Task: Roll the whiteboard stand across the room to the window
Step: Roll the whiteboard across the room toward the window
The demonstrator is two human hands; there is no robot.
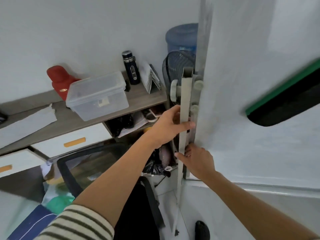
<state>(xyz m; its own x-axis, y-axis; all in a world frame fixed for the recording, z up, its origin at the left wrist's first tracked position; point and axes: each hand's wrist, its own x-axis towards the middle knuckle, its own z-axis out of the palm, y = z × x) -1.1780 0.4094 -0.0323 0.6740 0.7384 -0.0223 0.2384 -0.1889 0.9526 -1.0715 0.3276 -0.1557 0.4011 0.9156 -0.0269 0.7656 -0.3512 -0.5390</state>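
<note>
The whiteboard stand (pixel 185 108) shows as a pale grey upright post with an open, hollow top and round plastic knobs (pixel 198 86) clamping it to the white board (pixel 251 101) at its right. It stands beside a cluttered wooden shelf (pixel 138 99). The left hand (pixel 170 125) wraps around the post; just below, the right hand (pixel 195 160) grips its edge, fingers curled closed.

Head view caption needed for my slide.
Both hands, left above right, grip the whiteboard stand's upright post.
</note>
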